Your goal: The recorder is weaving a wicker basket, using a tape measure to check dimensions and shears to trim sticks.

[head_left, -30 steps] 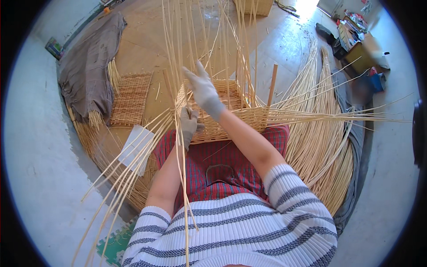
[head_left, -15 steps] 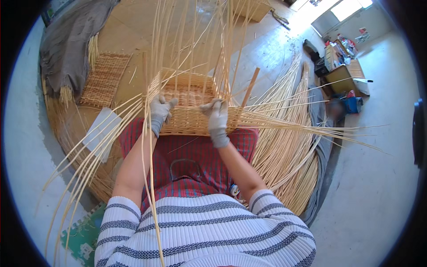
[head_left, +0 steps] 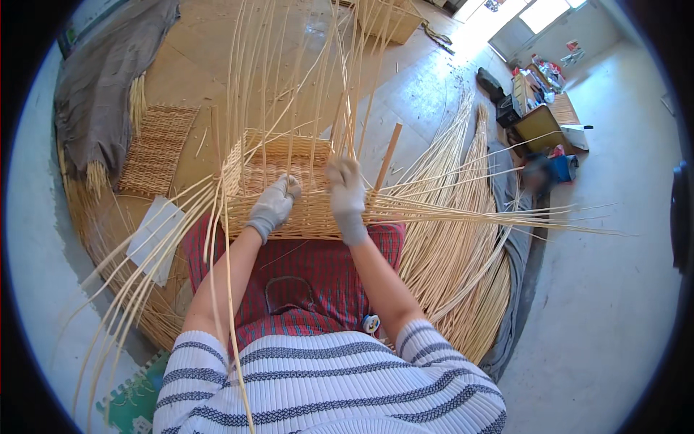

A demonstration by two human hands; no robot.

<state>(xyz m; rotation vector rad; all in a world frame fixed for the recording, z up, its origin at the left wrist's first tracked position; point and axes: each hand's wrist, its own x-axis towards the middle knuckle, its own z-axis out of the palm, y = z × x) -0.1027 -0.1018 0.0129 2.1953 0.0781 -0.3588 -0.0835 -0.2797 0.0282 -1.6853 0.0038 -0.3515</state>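
Observation:
A partly woven wicker basket (head_left: 311, 226) lies across my lap, with thin upright rods (head_left: 266, 94) rising from its far side and loose rod ends fanning out to both sides. At its near wall, my gloved left hand (head_left: 272, 207) is closed, the fingertips pinching one of the upright rods. My right hand (head_left: 348, 195), also in a pale glove, is over the basket's right part, close to a cluster of rods. Its fingers look curled but are smeared by motion, so their hold is unclear. A flat wooden stick (head_left: 388, 157) stands at the right corner.
Long pale rods (head_left: 463, 282) lie in a big bundle on my right. To the left are a woven mat (head_left: 157, 148), a white sheet (head_left: 155, 239) and a grey cloth (head_left: 108, 79) over more rods. A wooden box (head_left: 390, 20) stands far ahead; a cluttered low cabinet (head_left: 546, 126) is far right.
My left hand has moved right along the near wall, from the left corner to nearer the middle. My right hand has shifted slightly and blurs. The whole view has shifted a little.

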